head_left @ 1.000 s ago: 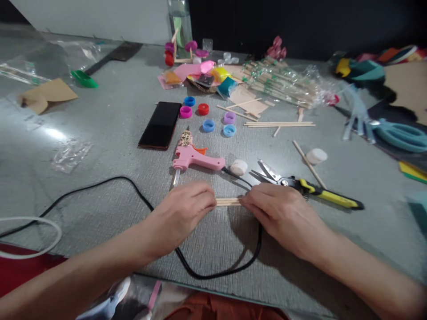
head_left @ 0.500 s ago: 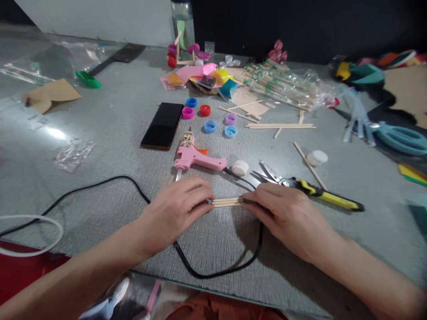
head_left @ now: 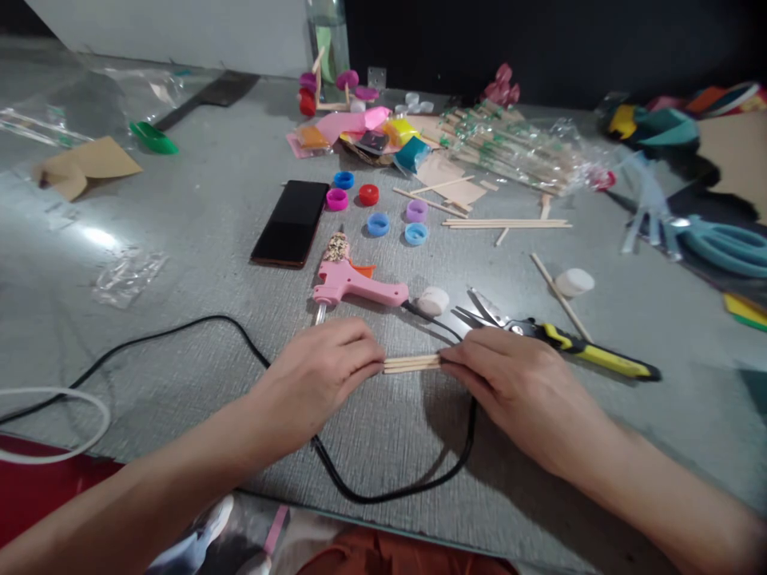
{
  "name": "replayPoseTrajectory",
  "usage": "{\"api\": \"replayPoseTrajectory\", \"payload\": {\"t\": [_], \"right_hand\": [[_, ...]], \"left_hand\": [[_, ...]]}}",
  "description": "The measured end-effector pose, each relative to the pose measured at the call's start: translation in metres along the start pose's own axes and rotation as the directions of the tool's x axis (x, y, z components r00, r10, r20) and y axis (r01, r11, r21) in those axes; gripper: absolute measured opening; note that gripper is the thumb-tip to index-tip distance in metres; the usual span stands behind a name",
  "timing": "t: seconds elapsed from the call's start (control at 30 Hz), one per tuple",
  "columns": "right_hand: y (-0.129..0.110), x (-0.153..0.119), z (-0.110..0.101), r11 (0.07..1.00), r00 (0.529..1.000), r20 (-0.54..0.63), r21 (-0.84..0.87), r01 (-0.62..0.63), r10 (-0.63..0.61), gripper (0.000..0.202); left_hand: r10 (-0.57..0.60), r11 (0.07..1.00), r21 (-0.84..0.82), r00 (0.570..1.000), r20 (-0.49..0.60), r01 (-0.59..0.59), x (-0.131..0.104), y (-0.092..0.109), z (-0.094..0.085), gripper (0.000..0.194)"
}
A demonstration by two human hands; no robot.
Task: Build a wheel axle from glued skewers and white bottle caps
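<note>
A few short wooden sticks [head_left: 412,364] lie side by side between my hands, just above or on the table. My left hand [head_left: 323,371] pinches their left ends, and my right hand [head_left: 518,379] pinches the right ends; the fingers hide both ends. Beyond the left hand lies a pink glue gun [head_left: 359,287] on its side, a clear glue stick poking out of its rear. Scissors with black and yellow handles [head_left: 593,351] lie with blades parted just past the right hand. A white cylindrical piece [head_left: 432,301] sits by the glue gun's handle.
A black cord [head_left: 389,497] loops beneath my hands. Farther back are a phone [head_left: 292,224], several bottle caps [head_left: 378,224], long wooden sticks [head_left: 506,224] and wrapped skewers [head_left: 509,148]. Blue scissors [head_left: 728,246] lie at right. The table's front edge [head_left: 359,529] is close to me.
Both hands keep their pinch on the sticks; the right hand sits very slightly farther right, showing a little more stick. The whole view has shifted slightly.
</note>
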State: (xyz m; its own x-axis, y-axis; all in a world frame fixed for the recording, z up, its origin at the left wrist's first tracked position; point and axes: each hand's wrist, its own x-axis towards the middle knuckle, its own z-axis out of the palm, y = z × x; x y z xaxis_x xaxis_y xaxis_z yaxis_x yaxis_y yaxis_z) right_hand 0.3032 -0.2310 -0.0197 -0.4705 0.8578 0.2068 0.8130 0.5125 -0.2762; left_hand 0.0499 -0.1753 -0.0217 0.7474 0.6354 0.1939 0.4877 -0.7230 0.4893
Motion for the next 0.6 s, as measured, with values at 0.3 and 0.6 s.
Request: {"api": "replayPoseTrajectory", "payload": {"t": [0.3, 0.6], "right_hand": [[-0.0008, 0.0013, 0.0010, 1.000, 1.000, -0.001, 0.010, 0.029, -0.029, 0.025], [-0.0012, 0.0005, 0.0005, 0.999, 0.999, -0.006, 0.026, 0.037, -0.037, 0.027]], "left_hand": [[-0.013, 1.000, -0.023, 1.000, 0.006, 0.013, 0.0010, 0.0006, 0.0008, 0.016], [0.001, 1.000, -0.021, 1.000, 0.021, -0.001, 0.0008, 0.0006, -0.0007, 0.015]]}}
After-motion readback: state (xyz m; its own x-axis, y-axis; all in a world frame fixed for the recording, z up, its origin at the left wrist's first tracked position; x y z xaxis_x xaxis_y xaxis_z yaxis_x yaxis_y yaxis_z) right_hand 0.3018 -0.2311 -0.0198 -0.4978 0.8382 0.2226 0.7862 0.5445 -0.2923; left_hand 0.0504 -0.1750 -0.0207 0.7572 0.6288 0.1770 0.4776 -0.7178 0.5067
